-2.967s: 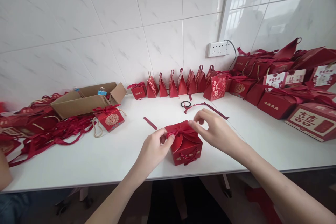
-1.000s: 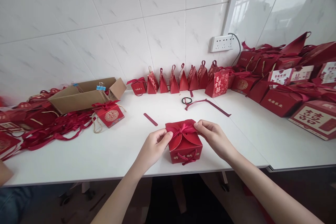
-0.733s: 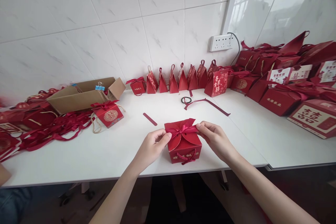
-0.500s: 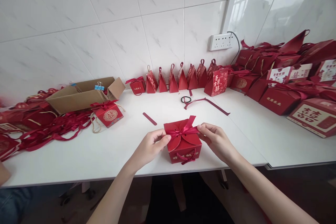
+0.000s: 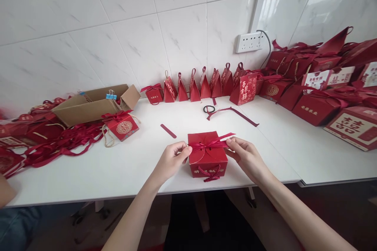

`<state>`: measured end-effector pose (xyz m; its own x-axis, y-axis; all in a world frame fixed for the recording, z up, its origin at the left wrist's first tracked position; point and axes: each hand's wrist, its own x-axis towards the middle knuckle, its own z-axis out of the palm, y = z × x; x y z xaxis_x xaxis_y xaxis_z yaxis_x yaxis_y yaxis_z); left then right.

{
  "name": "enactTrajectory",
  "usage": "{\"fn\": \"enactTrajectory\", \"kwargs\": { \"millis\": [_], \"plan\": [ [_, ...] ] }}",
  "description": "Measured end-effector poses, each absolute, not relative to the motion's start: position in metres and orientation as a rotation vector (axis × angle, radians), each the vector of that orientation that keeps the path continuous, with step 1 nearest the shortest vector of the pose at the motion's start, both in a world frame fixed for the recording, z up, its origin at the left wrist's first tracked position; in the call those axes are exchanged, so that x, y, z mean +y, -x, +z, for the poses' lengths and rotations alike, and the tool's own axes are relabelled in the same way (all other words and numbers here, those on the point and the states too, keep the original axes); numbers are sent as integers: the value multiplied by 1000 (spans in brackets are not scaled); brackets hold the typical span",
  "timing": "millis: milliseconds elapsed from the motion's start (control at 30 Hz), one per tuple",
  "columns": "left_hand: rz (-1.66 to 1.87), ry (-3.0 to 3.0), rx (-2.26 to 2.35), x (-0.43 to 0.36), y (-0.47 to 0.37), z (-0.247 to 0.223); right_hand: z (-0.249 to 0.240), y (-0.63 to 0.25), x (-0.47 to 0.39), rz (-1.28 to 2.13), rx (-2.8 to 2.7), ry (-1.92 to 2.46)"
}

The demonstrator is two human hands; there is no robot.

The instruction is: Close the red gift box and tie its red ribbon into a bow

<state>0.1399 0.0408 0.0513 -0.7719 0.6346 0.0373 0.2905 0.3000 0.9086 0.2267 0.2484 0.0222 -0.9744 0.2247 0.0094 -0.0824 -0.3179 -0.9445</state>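
Your left hand (image 5: 173,159) pinches one side of the ribbon (image 5: 207,144), your right hand (image 5: 245,154) the other (loop or tail unclear); it runs crosswise atop the box (image 5: 209,157).

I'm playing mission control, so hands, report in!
Left hand, right hand: pinching the ribbon. Box sits between them. Black ring behind, not in the way.

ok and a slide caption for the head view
Left hand and right hand pinch the ribbon bow atop a red gift box.

Red box (image 5: 207,160), upright on table (image 5: 141,168); red ribbon (image 5: 210,144) bow on top.
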Motion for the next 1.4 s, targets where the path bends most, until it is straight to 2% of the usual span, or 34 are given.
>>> {"fn": "enactTrajectory", "kwargs": {
  "millis": [100, 200, 367, 500, 667, 800, 933, 1033, 1233, 1400],
  "plan": [
    [1563, -826, 2227, 42, -149, 49, 17, -229, 253, 2335, -1769, 26],
    [1493, -859, 2229, 44, -153, 47, 9, -224, 259, 2306, -1761, -11],
    [1488, -843, 2221, 56, -123, 40, 7, -230, 260, 2184, -1876, -49],
    [1761, -452, 2604, 60, -99, 40, 24, -263, 258, 2029, -2234, 108],
    [1918, -453, 2535, 53, -104, 47, 42, -267, 269, 1626, -2333, 390],
    [1794, -519, 2568, 52, -113, 51, 46, -229, 279, 1461, -2340, 320],
    [1670, -614, 2651, 54, -118, 55, 52, -191, 276, 1528, -2398, 84],
    [1531, -811, 2880, 56, -121, 58, 57, -174, 271, 1553, -2446, 7],
    [1121, -1226, 3060, 63, -127, 63, 56, -172, 263, 1379, -2420, 46],
    [982, -1373, 2986, 67, -134, 71, 51, -179, 262, 1312, -2356, -42]
  ]
}}
